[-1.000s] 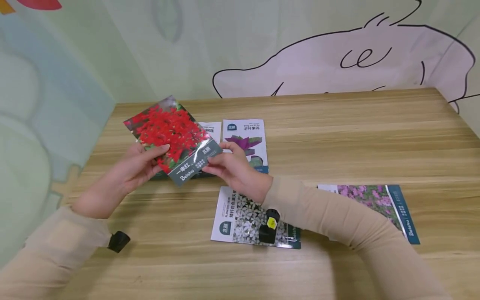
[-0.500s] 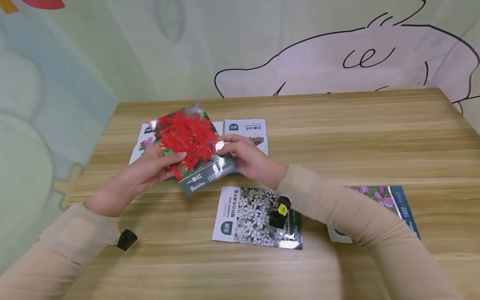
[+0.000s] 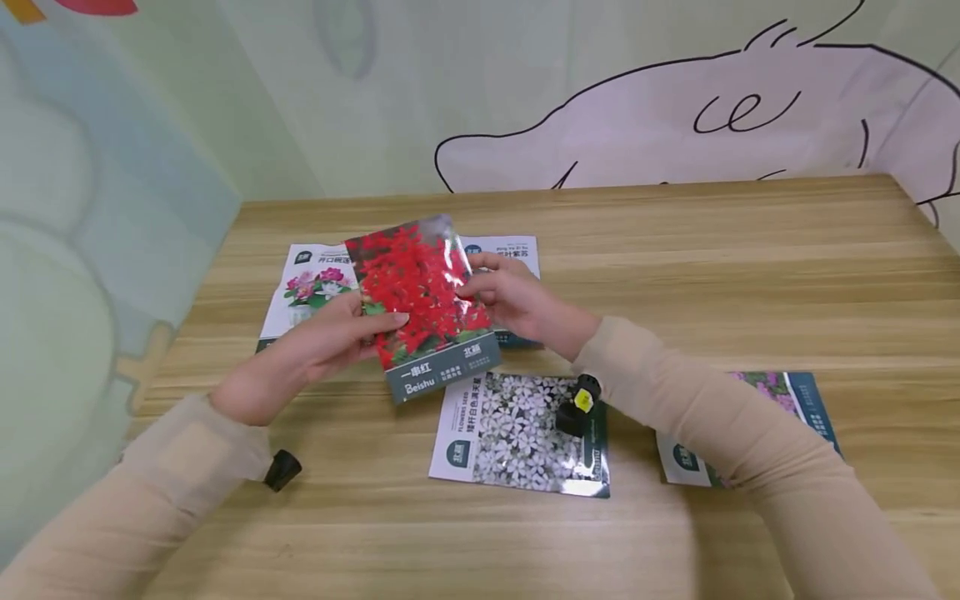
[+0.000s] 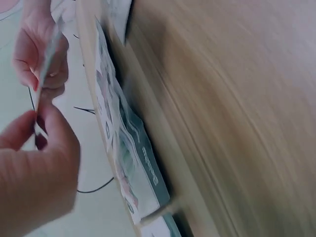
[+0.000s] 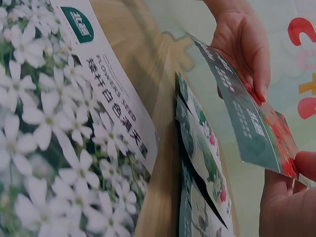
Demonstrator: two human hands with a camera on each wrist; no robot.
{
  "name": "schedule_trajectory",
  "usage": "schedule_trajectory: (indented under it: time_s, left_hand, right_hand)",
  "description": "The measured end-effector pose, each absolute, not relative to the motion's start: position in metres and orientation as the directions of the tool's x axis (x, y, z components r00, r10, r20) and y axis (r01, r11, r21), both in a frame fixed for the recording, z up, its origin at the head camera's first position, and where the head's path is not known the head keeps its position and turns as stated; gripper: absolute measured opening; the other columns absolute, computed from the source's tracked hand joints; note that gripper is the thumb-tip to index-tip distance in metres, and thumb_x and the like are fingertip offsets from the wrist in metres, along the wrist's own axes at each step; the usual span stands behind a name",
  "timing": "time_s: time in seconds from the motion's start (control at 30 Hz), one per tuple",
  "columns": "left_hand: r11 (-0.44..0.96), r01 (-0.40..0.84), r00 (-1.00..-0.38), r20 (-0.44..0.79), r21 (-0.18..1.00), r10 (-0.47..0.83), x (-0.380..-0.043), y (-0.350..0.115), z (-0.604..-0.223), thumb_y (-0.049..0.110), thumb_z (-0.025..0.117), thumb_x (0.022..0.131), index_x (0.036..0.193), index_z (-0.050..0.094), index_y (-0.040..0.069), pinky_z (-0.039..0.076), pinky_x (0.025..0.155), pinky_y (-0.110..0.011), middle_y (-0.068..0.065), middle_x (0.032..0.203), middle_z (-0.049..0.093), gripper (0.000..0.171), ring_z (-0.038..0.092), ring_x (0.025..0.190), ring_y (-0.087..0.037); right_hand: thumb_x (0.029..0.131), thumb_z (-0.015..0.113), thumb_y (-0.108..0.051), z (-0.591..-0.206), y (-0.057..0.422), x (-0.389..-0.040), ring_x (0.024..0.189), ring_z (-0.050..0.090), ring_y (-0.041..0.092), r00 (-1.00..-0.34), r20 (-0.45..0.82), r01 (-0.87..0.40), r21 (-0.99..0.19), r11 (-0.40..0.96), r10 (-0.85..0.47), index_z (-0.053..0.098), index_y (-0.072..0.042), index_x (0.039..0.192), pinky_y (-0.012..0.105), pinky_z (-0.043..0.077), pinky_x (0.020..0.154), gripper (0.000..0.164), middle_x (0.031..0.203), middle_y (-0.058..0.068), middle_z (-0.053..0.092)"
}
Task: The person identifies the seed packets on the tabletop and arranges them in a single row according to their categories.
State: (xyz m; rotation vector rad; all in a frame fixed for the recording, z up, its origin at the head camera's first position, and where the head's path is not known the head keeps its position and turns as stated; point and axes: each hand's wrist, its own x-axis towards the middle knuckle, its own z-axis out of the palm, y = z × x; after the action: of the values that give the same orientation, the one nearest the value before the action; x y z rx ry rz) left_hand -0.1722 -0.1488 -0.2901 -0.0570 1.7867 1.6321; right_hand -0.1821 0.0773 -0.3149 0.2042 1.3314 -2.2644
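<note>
Both hands hold a seed packet (image 3: pixel 420 292) with red flowers and a dark grey band, raised over the table. My left hand (image 3: pixel 330 333) pinches its left edge, thumb on the printed front. On the opposite edge, my right hand (image 3: pixel 525 300) grips it with thumb in front and fingers partly hidden behind. The left wrist view catches this packet (image 4: pixel 47 64) nearly edge-on. Behind it lie a packet with pink and white blooms (image 3: pixel 315 287) and a purple-leaf packet (image 3: pixel 521 247), both partly covered. Nearer me lies a white-flower packet (image 3: pixel 525 433), below the right wrist.
A pink-flower packet (image 3: pixel 810 400) lies on the right, partly behind the right forearm. The wooden table (image 3: pixel 712 267) meets a wall (image 3: pixel 510 83) with cartoon drawings at its back edge. Black wrist cameras (image 3: pixel 282 470) hang below both sleeves.
Both hands have moved right and slightly nearer with the red-flower packet, turning it more upright. The right hand has slid from its lower corner up along the right edge. More of the pink-and-white packet shows.
</note>
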Motion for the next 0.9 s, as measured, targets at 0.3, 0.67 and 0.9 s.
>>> schedule_trajectory:
  time_s: [0.3, 0.67, 0.9]
  left_hand:
    - [0.062, -0.545, -0.791, -0.537, 0.836, 0.293, -0.177, -0.132, -0.293, 0.011, 0.059, 0.092, 0.114, 0.044, 0.011, 0.053, 0.068, -0.019, 0.004, 0.089, 0.063, 0.027, 0.063, 0.075, -0.006]
    - [0.008, -0.512, -0.825, -0.494, 0.859, 0.275, -0.190, -0.101, -0.299, 0.004, 0.055, 0.092, 0.106, 0.046, 0.009, 0.054, 0.064, -0.019, -0.001, 0.088, 0.061, 0.017, 0.062, 0.070, -0.008]
    - [0.022, -0.515, -0.831, -0.505, 0.857, 0.234, -0.197, -0.072, -0.307, 0.006, 0.058, 0.091, 0.122, 0.046, 0.007, 0.052, 0.060, -0.017, -0.004, 0.097, 0.055, 0.033, 0.059, 0.068, -0.007]
  right_hand:
    - [0.088, 0.050, 0.009, -0.318, 0.104, -0.192, 0.060, 0.057, 0.013, -0.855, -0.407, 0.508, -0.780, -0.366, -0.320, 0.050, -0.006, 0.097, 0.021, 0.050, 0.057, 0.018, 0.078, 0.006, 0.061]
    - [0.093, 0.047, 0.005, -0.314, 0.151, -0.206, 0.072, 0.062, 0.018, -0.823, -0.420, 0.523, -0.823, -0.222, -0.382, 0.048, -0.005, 0.111, 0.027, 0.056, 0.062, 0.020, 0.088, 0.010, 0.062]
    - [0.093, 0.044, 0.007, -0.317, 0.181, -0.212, 0.071, 0.063, 0.018, -0.831, -0.399, 0.495, -0.848, -0.187, -0.388, 0.048, -0.009, 0.108, 0.029, 0.056, 0.065, 0.022, 0.083, 0.008, 0.064]
